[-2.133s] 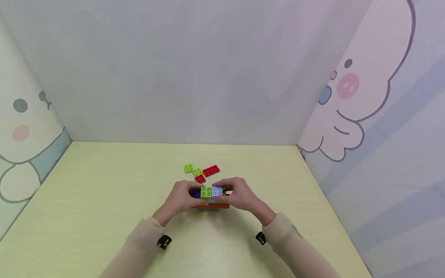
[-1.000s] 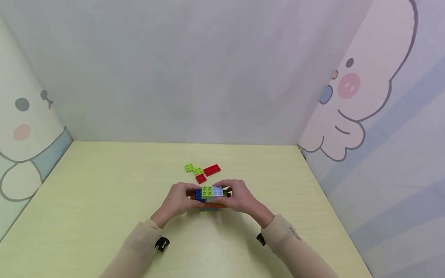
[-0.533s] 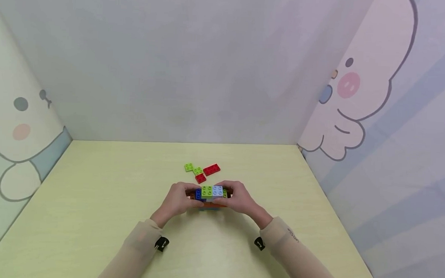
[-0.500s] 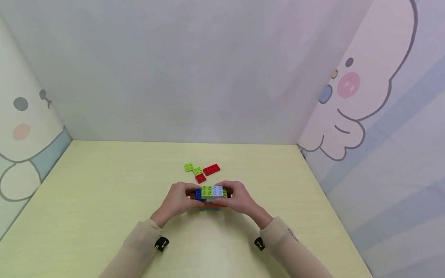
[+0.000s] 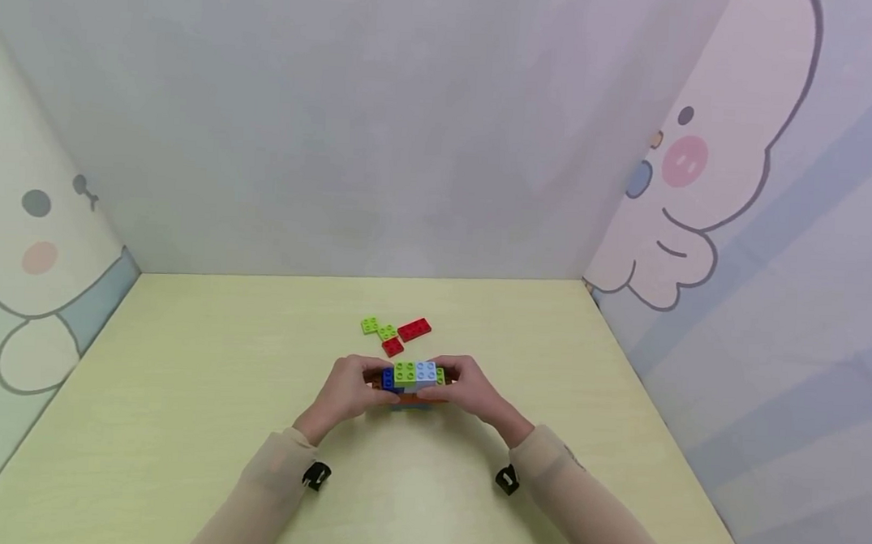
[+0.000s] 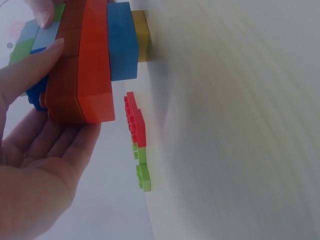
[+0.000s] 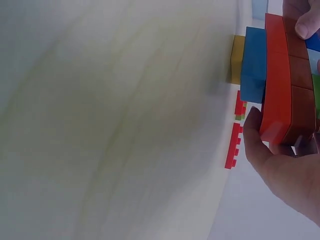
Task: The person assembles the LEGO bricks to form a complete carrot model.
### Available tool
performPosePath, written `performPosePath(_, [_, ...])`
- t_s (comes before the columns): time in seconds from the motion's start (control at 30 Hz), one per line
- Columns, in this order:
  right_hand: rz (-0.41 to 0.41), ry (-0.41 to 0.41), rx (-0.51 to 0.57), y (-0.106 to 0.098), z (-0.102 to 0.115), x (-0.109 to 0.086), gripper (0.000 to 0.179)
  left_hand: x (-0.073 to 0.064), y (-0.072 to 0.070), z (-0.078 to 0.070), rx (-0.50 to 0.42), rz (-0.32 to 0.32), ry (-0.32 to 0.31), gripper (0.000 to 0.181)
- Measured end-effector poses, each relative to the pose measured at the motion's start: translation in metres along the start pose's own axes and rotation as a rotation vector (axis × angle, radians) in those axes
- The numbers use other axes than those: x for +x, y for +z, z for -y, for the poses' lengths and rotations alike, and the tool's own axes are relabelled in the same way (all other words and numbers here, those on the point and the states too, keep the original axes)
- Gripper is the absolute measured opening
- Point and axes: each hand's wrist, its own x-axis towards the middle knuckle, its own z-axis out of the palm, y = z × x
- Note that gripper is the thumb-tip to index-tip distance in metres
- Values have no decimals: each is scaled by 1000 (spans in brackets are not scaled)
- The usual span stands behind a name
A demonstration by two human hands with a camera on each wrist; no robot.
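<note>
Left hand (image 5: 346,388): fingers and thumb clamped on left end of stack (image 5: 405,374). Right hand (image 5: 472,389): likewise, right end. Stack: between hands, layers joined. Beyond stack, loose, apparently remaining: two green bricks (image 5: 369,325), two red bricks (image 5: 415,329).

Upright stack of studded bricks (image 5: 415,377)
Above its orange row (image 6: 95,65): brown row (image 6: 64,90), with lime brick (image 5: 405,374) and pale-blue brick (image 5: 426,374) topmost; below it: blue brick (image 6: 123,42), then yellow brick (image 6: 142,36).
</note>
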Motion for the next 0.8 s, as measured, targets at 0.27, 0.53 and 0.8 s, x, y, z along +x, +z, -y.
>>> performPosePath(0.27, [-28,18,-8,2,6,-2,36,2,-12,6,99,54,18,43])
performPosePath(0.53, [-32,25,-35,3,8,-2,38,5,-47,19,127,180,-30,32])
performPosePath(0.8, [-45,41,-45,3,7,-1,37,35,-42,21,154,21,-30,34])
